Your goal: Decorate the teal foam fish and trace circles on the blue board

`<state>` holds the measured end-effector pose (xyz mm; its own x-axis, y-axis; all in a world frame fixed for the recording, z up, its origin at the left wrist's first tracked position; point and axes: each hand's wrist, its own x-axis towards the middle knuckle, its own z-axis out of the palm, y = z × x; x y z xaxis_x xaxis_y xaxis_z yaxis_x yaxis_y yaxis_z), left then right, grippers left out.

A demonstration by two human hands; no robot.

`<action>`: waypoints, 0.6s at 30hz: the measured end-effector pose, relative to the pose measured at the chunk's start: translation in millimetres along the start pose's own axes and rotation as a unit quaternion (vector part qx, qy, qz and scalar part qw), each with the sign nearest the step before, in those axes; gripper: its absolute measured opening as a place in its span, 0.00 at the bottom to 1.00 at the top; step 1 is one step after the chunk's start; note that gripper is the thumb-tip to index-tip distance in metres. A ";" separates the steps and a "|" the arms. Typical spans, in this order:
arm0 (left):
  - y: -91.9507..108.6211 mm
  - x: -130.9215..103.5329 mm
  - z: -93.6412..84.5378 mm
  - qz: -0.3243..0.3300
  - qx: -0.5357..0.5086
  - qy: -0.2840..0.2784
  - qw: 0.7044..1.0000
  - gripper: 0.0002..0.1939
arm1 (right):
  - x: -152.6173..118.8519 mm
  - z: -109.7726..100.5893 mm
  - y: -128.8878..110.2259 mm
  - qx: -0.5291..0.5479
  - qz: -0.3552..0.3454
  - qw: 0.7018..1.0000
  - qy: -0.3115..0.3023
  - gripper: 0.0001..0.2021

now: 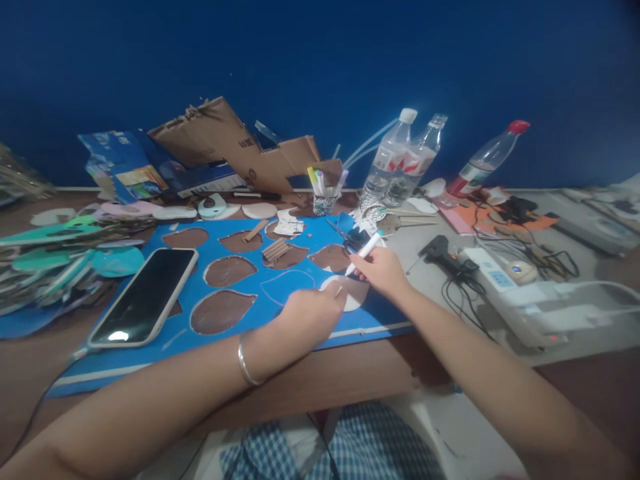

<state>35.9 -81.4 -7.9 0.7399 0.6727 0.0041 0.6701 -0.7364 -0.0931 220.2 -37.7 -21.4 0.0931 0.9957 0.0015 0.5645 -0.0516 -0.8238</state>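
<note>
My right hand (379, 269) grips a white marker pen (367, 252) with a teal end, its tip slanting down to a pale leaf-shaped cutout (356, 293). On that cutout's left part rests my left hand (313, 313), its fingers bent and pressed down, holding it against the blue board (280, 317). Several leaf-shaped holes (225, 311) go through the board, with brown table showing in them. Left of the cutout, a pale leaf outline (287, 287) is drawn on the blue. Just beyond my right hand lie scissors (345, 233).
A phone (145, 300) lies on the board's left, beside a pile of coloured cutouts (65, 260). Behind stand a pen cup (325, 200), plastic bottles (385, 163) and torn cardboard (235, 147). A glue gun (443, 257) and power strip (505, 293) with cables lie right.
</note>
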 end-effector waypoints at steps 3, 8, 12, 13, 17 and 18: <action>-0.1 -0.3 0.8 0.001 0.005 -0.003 1.000 0.17 | -4.8 -3.5 0.4 -0.007 -0.008 1.000 0.011 0.14; -1.1 1.4 2.5 0.003 0.003 -0.015 1.000 0.20 | -10.8 -9.3 3.8 -0.033 -0.008 0.999 0.028 0.15; -1.7 2.9 2.8 -0.001 0.003 -0.036 0.999 0.21 | -13.8 -12.7 7.4 -0.035 -0.011 0.999 0.037 0.14; -2.0 2.9 2.8 -0.001 0.001 -0.039 0.999 0.21 | -14.5 -13.5 8.0 -0.036 -0.011 0.999 0.038 0.14; -2.7 2.5 2.5 -0.004 -0.015 -0.052 0.999 0.24 | -16.4 -17.1 10.4 -0.051 -0.009 0.998 0.045 0.14; -2.8 2.4 2.1 -0.005 -0.018 -0.055 0.998 0.24 | -16.5 -18.2 11.1 -0.054 -0.009 0.997 0.045 0.14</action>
<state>35.7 -77.6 -9.7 0.7231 0.6827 -0.1050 0.6810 -0.7300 -0.0574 239.9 -56.2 -20.3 0.1532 0.9857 0.0707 0.6518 -0.0471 -0.7570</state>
